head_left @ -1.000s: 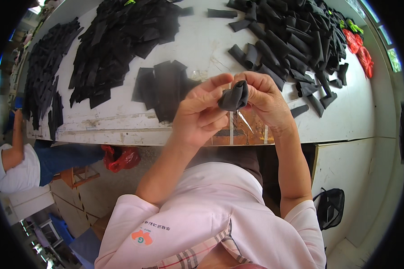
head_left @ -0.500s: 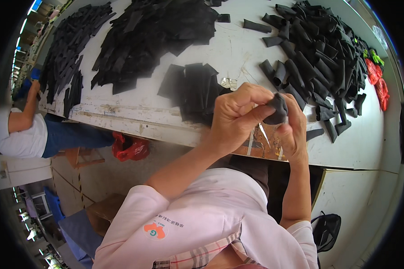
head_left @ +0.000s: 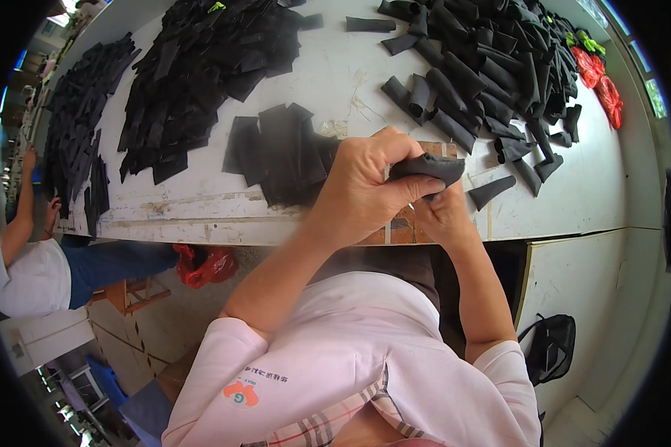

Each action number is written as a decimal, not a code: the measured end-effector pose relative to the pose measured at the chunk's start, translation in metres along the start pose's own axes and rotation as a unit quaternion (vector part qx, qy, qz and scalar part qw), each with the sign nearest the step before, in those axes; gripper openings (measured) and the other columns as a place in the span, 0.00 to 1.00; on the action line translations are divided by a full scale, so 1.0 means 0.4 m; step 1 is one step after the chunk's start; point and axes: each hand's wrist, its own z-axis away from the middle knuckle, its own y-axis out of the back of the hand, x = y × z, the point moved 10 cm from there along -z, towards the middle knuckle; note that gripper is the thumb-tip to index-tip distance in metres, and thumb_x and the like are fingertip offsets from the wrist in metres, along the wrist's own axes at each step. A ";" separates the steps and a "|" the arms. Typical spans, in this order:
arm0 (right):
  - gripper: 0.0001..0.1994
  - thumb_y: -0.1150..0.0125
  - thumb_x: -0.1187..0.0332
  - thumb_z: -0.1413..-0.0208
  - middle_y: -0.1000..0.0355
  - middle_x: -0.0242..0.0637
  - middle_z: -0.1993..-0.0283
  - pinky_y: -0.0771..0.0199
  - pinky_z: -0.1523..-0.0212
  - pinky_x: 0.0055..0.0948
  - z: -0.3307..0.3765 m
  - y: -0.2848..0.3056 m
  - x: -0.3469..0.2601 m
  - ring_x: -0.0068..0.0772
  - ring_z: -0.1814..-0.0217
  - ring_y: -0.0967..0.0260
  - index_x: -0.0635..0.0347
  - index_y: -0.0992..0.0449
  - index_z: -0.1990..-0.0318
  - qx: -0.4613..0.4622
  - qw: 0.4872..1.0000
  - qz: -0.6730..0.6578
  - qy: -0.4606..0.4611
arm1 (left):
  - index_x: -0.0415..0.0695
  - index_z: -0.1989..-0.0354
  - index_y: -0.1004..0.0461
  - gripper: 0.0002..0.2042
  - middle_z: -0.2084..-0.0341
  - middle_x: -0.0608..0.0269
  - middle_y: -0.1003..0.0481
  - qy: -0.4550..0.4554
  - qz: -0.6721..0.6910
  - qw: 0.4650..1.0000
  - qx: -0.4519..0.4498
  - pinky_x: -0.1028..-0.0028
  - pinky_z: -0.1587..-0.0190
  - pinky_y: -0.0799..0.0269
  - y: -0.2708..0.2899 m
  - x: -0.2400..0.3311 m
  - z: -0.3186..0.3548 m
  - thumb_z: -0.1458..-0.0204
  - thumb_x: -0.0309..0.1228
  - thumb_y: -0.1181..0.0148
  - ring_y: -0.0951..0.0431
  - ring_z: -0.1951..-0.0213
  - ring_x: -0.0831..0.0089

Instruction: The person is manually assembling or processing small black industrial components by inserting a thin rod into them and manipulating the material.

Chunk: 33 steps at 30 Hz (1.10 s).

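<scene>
In front of me, over the table's near edge, I hold a dark fabric tube point(head_left: 436, 168). My left hand point(head_left: 369, 179) pinches it between thumb and fingers at its left side. My right hand point(head_left: 446, 214) grips it from below, fingers curled and partly hidden behind the cloth. A small shiny metal tip shows between the hands; the rest of that tool is hidden. Close by on the left lies a small stack of flat dark fabric pieces point(head_left: 279, 153). Beneath my hands is a brown worn patch point(head_left: 401, 229) on the white table point(head_left: 559, 216).
Finished-looking dark tubes point(head_left: 492, 74) form a heap at the right. Flat dark pieces point(head_left: 179, 89) are piled at the far left. Red plastic bags point(head_left: 608, 97) lie at the right wall; another red bag point(head_left: 205, 264) is below the table. A co-worker point(head_left: 33, 261) sits left.
The fabric tube has turned from end-on to lying sideways. My right hand has moved left and lower, under the cloth. The pointed metal tool is now mostly hidden. The view has shifted.
</scene>
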 end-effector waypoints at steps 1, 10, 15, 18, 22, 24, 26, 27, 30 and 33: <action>0.05 0.43 0.72 0.57 0.32 0.41 0.75 0.35 0.75 0.35 0.031 -0.009 0.033 0.45 0.73 0.34 0.59 0.30 0.71 0.007 1.000 0.004 -0.005 | 0.38 0.72 0.28 0.05 0.76 0.67 0.29 0.003 -0.191 0.981 -0.030 0.82 0.72 0.35 -0.022 -0.004 -0.008 0.59 0.21 0.40 0.33 0.75 0.84; 0.09 0.46 0.63 0.51 0.32 0.39 0.76 0.35 0.75 0.35 -0.006 -0.040 0.035 0.44 0.73 0.34 0.59 0.30 0.72 -0.121 0.980 0.145 -0.064 | 0.36 0.67 0.29 0.06 0.68 0.57 0.28 -0.071 0.121 0.987 0.077 0.83 0.67 0.33 0.032 0.029 0.022 0.50 0.25 0.47 0.30 0.69 0.81; 0.13 0.43 0.59 0.55 0.33 0.38 0.78 0.37 0.76 0.34 -0.049 -0.022 -0.039 0.40 0.75 0.34 0.60 0.32 0.77 -0.133 0.966 0.223 -0.002 | 0.38 0.68 0.29 0.07 0.69 0.56 0.29 -0.121 0.346 0.925 0.099 0.77 0.63 0.40 0.105 0.036 0.027 0.49 0.30 0.49 0.33 0.64 0.75; 0.14 0.40 0.59 0.58 0.33 0.37 0.79 0.38 0.77 0.35 -0.014 -0.074 0.039 0.40 0.75 0.35 0.59 0.32 0.78 -0.166 0.961 0.218 -0.045 | 0.39 0.68 0.29 0.07 0.68 0.57 0.30 -0.077 0.373 0.921 0.085 0.74 0.60 0.39 0.102 -0.013 0.033 0.49 0.29 0.49 0.33 0.63 0.74; 0.14 0.37 0.60 0.62 0.34 0.37 0.82 0.38 0.78 0.35 -0.011 -0.076 0.045 0.40 0.77 0.35 0.58 0.33 0.79 -0.180 0.945 0.265 -0.063 | 0.38 0.68 0.29 0.07 0.69 0.58 0.30 -0.037 0.384 0.915 0.121 0.74 0.57 0.37 0.099 -0.051 0.043 0.49 0.29 0.48 0.32 0.62 0.72; 0.12 0.36 0.61 0.62 0.35 0.37 0.84 0.38 0.80 0.34 -0.016 -0.028 -0.020 0.40 0.79 0.36 0.57 0.31 0.78 -0.091 0.977 0.192 0.007 | 0.38 0.68 0.29 0.07 0.69 0.59 0.29 -0.040 0.357 0.925 0.124 0.74 0.57 0.37 0.107 -0.040 0.041 0.49 0.29 0.48 0.32 0.63 0.72; 0.11 0.37 0.61 0.61 0.35 0.37 0.84 0.38 0.80 0.34 0.002 -0.047 0.014 0.41 0.80 0.36 0.56 0.30 0.78 -0.090 0.981 0.169 -0.014 | 0.38 0.68 0.29 0.07 0.71 0.60 0.29 -0.050 0.296 0.946 0.119 0.76 0.61 0.35 0.092 -0.028 0.039 0.50 0.29 0.47 0.31 0.67 0.74; 0.10 0.38 0.62 0.59 0.36 0.36 0.84 0.38 0.80 0.34 -0.004 -0.059 0.025 0.41 0.81 0.37 0.56 0.29 0.77 -0.086 0.985 0.148 -0.033 | 0.37 0.67 0.29 0.07 0.73 0.62 0.28 -0.039 0.293 0.946 0.131 0.77 0.65 0.34 0.090 -0.039 0.043 0.50 0.28 0.47 0.30 0.70 0.77; 0.10 0.42 0.62 0.54 0.36 0.38 0.85 0.37 0.80 0.32 -0.036 -0.046 0.014 0.40 0.83 0.37 0.60 0.29 0.76 -0.152 0.972 0.173 -0.039 | 0.38 0.70 0.29 0.06 0.72 0.62 0.29 -0.042 0.154 0.973 0.166 0.77 0.60 0.37 0.139 -0.068 0.060 0.50 0.29 0.47 0.32 0.69 0.76; 0.23 0.61 0.55 0.41 0.41 0.32 0.85 0.44 0.80 0.25 -0.144 0.084 -0.048 0.26 0.82 0.45 0.65 0.33 0.80 -0.057 0.916 -0.396 -0.039 | 0.36 0.65 0.32 0.11 0.72 0.59 0.29 -0.020 -0.327 0.871 0.367 0.75 0.64 0.34 0.290 -0.092 0.134 0.54 0.29 0.44 0.30 0.71 0.72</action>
